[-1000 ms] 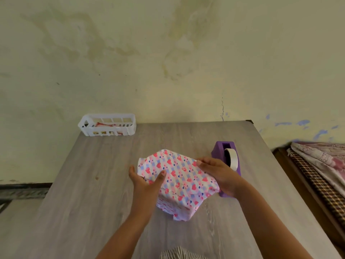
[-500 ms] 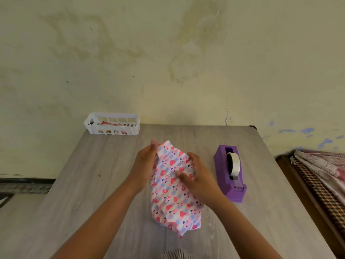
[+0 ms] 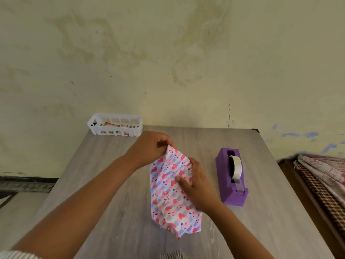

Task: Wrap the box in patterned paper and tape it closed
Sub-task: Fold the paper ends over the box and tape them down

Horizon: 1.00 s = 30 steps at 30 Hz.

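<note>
On the grey table [image 3: 115,184], the box sits covered in paper [image 3: 171,191] — my left hand [image 3: 149,146] pinches its far end, my right hand [image 3: 196,186] grips its side; taping from the dispenser [image 3: 231,176] remains.

The paper [image 3: 172,191] is white with pale pink and lilac-blue squares and scattered hearts (red, pink and a few dark blue). The tape dispenser [image 3: 231,177] is solid purple, and its roll of tape [image 3: 236,170] is milky white. The table [image 3: 115,212] is grey with a woodgrain streak. The basket [image 3: 114,124] is white, and the wall [image 3: 168,53] is pale yellow-green with brownish stains.
</note>
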Each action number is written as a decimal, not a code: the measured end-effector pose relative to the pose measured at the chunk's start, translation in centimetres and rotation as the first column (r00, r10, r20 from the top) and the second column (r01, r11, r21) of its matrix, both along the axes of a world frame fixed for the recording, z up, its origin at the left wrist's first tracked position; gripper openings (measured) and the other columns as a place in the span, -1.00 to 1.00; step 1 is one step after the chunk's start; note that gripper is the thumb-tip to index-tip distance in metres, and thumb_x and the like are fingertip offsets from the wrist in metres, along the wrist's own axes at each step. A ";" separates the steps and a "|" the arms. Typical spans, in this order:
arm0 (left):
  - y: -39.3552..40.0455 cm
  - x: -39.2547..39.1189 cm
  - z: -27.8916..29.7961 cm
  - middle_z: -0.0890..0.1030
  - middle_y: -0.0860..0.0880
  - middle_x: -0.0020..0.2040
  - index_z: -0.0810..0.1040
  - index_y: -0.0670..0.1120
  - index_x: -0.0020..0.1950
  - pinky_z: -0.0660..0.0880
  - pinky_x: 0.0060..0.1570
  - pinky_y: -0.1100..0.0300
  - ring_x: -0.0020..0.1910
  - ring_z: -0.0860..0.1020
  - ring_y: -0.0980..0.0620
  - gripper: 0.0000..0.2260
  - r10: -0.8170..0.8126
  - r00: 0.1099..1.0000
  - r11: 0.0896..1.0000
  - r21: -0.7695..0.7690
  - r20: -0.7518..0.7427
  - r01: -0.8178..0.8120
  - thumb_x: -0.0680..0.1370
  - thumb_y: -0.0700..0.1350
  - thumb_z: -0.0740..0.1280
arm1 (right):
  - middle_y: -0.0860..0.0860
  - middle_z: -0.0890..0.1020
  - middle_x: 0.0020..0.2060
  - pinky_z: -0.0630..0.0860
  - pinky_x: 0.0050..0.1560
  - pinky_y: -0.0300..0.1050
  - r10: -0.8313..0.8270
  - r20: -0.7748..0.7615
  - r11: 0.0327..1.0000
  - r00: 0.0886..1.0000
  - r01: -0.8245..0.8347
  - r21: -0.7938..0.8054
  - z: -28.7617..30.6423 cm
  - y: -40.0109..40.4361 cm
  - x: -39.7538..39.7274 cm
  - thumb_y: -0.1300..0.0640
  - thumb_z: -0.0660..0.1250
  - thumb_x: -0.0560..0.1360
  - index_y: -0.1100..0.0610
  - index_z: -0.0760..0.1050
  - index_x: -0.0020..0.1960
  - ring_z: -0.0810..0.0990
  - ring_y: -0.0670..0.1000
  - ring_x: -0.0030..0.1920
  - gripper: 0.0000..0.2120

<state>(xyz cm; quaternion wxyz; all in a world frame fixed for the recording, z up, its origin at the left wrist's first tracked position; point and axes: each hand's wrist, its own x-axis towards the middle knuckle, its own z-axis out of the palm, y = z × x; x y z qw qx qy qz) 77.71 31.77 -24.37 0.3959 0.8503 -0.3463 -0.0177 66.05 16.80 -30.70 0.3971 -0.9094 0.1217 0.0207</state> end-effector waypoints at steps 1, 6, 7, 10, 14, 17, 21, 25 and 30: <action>-0.1 -0.2 -0.1 0.63 0.14 -0.24 0.68 -0.07 -0.11 0.49 -0.15 0.46 -0.24 0.61 0.23 -0.89 0.019 1.000 1.000 -0.001 0.008 -0.019 0.49 -0.24 0.38 | -0.05 0.30 0.42 0.39 0.32 -0.04 -0.004 0.000 1.000 1.000 0.004 -0.002 -0.1 -0.1 0.0 -0.26 0.21 0.49 -0.05 0.02 0.47 0.40 0.01 0.32 -0.32; -0.5 -1.4 -1.1 0.66 0.07 -0.18 0.62 -0.02 -0.10 0.56 -0.14 0.36 -0.18 0.63 0.17 -0.89 0.111 0.992 0.980 -0.158 -0.061 -0.119 0.47 -0.23 0.42 | -0.05 0.30 0.41 0.37 0.31 -0.05 -0.013 -0.013 1.000 1.000 0.013 -0.007 -0.1 -0.3 -0.1 -0.27 0.19 0.49 -0.04 0.05 0.46 0.39 0.01 0.32 -0.34; -0.5 -1.5 -1.2 0.66 0.07 -0.17 0.60 -0.01 -0.09 0.56 -0.15 0.35 -0.17 0.64 0.17 -0.88 0.130 0.988 0.974 -0.178 -0.082 -0.142 0.48 -0.23 0.41 | -0.04 0.31 0.40 0.38 0.31 -0.05 -0.014 -0.015 1.000 1.000 0.014 -0.012 -0.1 -0.3 -0.1 -0.27 0.20 0.49 -0.04 0.05 0.46 0.39 0.01 0.32 -0.34; -0.3 -1.7 -1.2 0.67 0.05 -0.16 0.58 -0.02 -0.07 0.57 -0.15 0.29 -0.17 0.65 0.12 -0.91 0.175 0.969 0.947 -0.240 -0.176 -0.215 0.53 -0.21 0.35 | -0.04 0.31 0.40 0.38 0.30 -0.05 -0.010 -0.017 1.000 1.000 0.010 -0.012 -0.2 -0.3 -0.1 -0.26 0.20 0.49 -0.04 0.06 0.45 0.39 0.02 0.32 -0.35; 0.1 -1.7 -0.4 0.68 -0.03 -0.11 0.55 -0.07 0.01 0.58 -0.05 0.15 -0.12 0.66 0.05 -0.90 0.167 0.915 0.847 -0.422 -0.367 -0.324 0.59 -0.10 0.26 | -0.05 0.30 0.42 0.38 0.32 -0.03 -0.019 -0.020 1.000 1.000 0.019 0.003 -0.3 -0.4 0.1 -0.26 0.21 0.49 -0.05 0.05 0.45 0.40 0.03 0.33 -0.35; 0.7 -3.3 -1.7 0.64 0.10 -0.09 0.53 -0.01 0.01 0.53 -0.05 0.32 -0.09 0.60 0.18 -0.66 0.269 0.940 0.865 -0.377 -0.212 -0.332 0.50 0.23 0.24 | -0.05 0.32 0.41 0.40 0.31 -0.04 -0.018 0.009 1.000 1.000 0.018 0.000 -0.6 -0.4 0.1 -0.26 0.21 0.49 -0.05 0.06 0.45 0.42 0.02 0.31 -0.36; 1.1 -6.2 -5.8 0.44 0.29 0.17 0.37 0.11 0.24 0.36 0.09 0.41 0.12 0.44 0.33 -0.42 0.331 0.924 0.908 -0.200 -0.190 -0.367 0.34 0.39 0.30 | -0.05 0.41 0.35 0.45 0.24 -0.09 0.015 0.079 1.000 0.997 -0.017 0.019 0.0 -0.7 0.2 -0.24 0.23 0.49 -0.04 0.12 0.42 0.48 -0.03 0.23 -0.39; 1.2 -6.9 -7.7 0.39 0.31 0.19 0.24 0.19 0.24 0.41 0.03 0.51 0.14 0.43 0.32 -0.38 0.294 0.896 0.893 -0.239 -0.333 -0.381 0.29 0.22 0.47 | -0.03 0.32 0.41 0.26 0.41 -0.03 0.278 0.230 0.896 0.933 -0.164 -0.413 2.9 -2.2 0.7 -0.11 0.37 0.46 0.04 0.16 0.45 0.27 -0.01 0.40 -0.33; 1.0 -6.8 -7.5 0.36 0.40 0.12 0.24 0.20 0.21 0.36 -0.07 0.61 0.02 0.42 0.48 -0.43 0.277 0.921 0.900 -0.262 -0.276 -0.349 0.34 0.17 0.47 | 0.03 0.43 0.35 0.30 0.33 0.10 0.827 0.218 0.370 0.518 -0.210 -0.905 5.8 -4.3 3.9 0.04 0.42 0.41 0.07 0.31 0.38 0.32 0.10 0.37 -0.41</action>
